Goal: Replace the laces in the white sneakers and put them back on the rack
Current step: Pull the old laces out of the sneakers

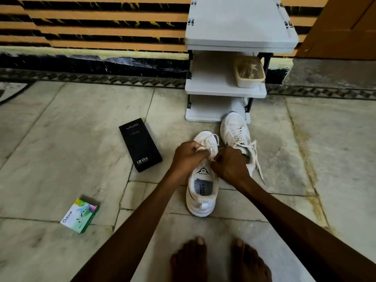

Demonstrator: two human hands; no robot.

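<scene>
Currently both hands work over the near sneaker [201,200], which stands on the stone floor [61,139] with its heel toward the person and its toe toward the rack [223,89]. The left hand [188,157] has curled fingers pinching a bunch of the off-white lace [212,147] above the eyelets. The right hand [230,165] is also curled, pinching the same lace near the top of the tongue. The second sneaker [234,129] stands just beyond and to the right, its toe at the rack's bottom shelf; whether they touch, cannot tell. Its loose lace ends [258,164] trail on the floor. A pale tub [249,75] sits on the right of the middle shelf. A black box [140,144] lies flat left of the sneakers, and a green carton [80,215] lies nearer, well apart. Bare feet [189,261] show at the bottom edge.
</scene>
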